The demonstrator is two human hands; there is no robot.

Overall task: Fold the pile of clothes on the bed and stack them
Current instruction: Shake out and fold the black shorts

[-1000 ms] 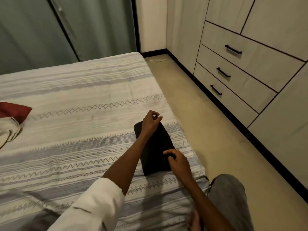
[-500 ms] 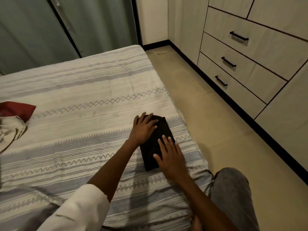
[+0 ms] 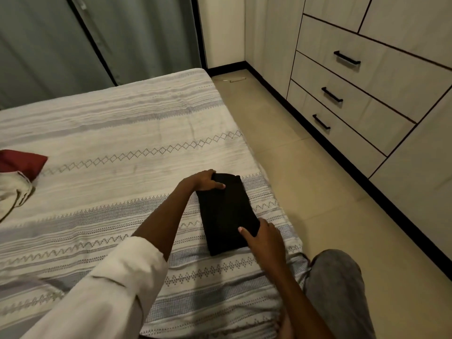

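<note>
The folded black cloth garment (image 3: 226, 211) lies near the right edge of the striped grey-and-white bed cover (image 3: 110, 143), the left hand (image 3: 203, 181) gripping its far end and the right hand (image 3: 263, 237) its near corner — fingers curled round the fabric — so lifting both ends level should keep the folds from slipping.

You have 1 view only: the head camera looks forward and down from close above the bed (image 3: 117, 133), facing its far corner, with the drawers (image 3: 367, 89) at right
</note>
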